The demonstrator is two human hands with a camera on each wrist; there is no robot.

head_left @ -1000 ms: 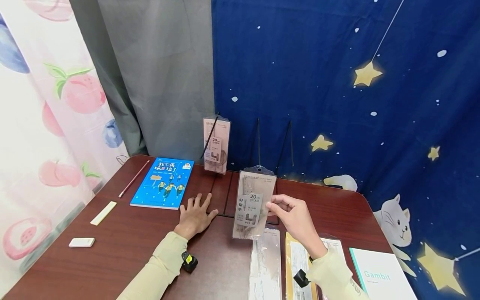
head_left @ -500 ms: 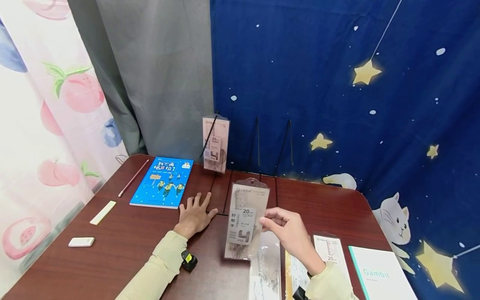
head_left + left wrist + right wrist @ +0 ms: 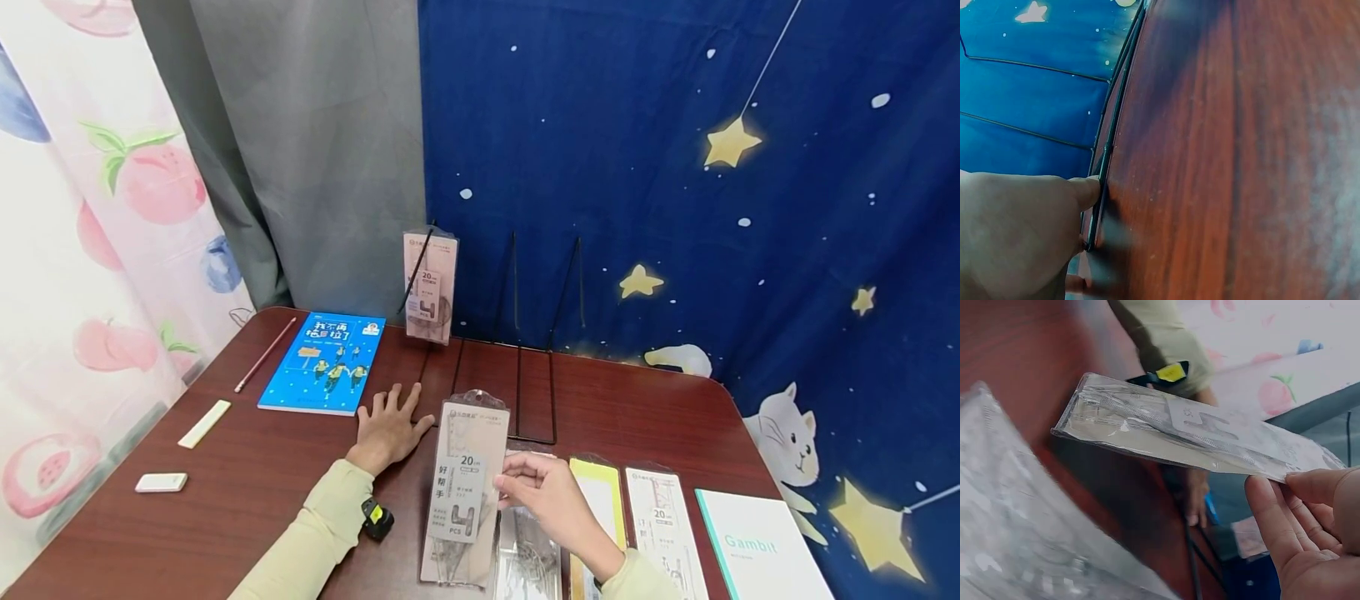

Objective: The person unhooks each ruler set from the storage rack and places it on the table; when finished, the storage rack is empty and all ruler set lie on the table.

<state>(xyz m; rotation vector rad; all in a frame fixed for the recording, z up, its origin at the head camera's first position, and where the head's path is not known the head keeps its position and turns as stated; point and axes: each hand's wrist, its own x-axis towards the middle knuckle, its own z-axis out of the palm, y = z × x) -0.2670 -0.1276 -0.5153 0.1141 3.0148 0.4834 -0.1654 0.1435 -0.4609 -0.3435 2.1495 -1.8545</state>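
Clear plastic crinkles under the fingers point(image 3: 1285, 515) of the right hand point(image 3: 542, 493), which pinch one long edge of a ruler-set packet point(image 3: 465, 492) between thumb and fingertips, lifting it off the bench point(image 3: 247, 483). From that grip the packet stretches away toward the left hand; it stands nearly upright with a slight lean, its long axis running from the hang-tab at the top, pointing toward the backdrop, down to the bottom edge nearest the person, printed label facing the head camera. Just beneath the fingers lie more packets: a clear packet point(image 3: 528, 554), a yellow-edged packet point(image 3: 600, 500) and another packet point(image 3: 660, 517) beyond it. Farther out, a black wire rack point(image 3: 517, 392) holds one standing packet point(image 3: 429, 287) in its leftmost slot; the other slots look unfilled, so by my reckoning one packet is placed and several remain. Across from the grip, the left hand point(image 3: 386, 425) rests flat, fingers spread, its thumb touching the rack's base wire point(image 3: 1105, 181).
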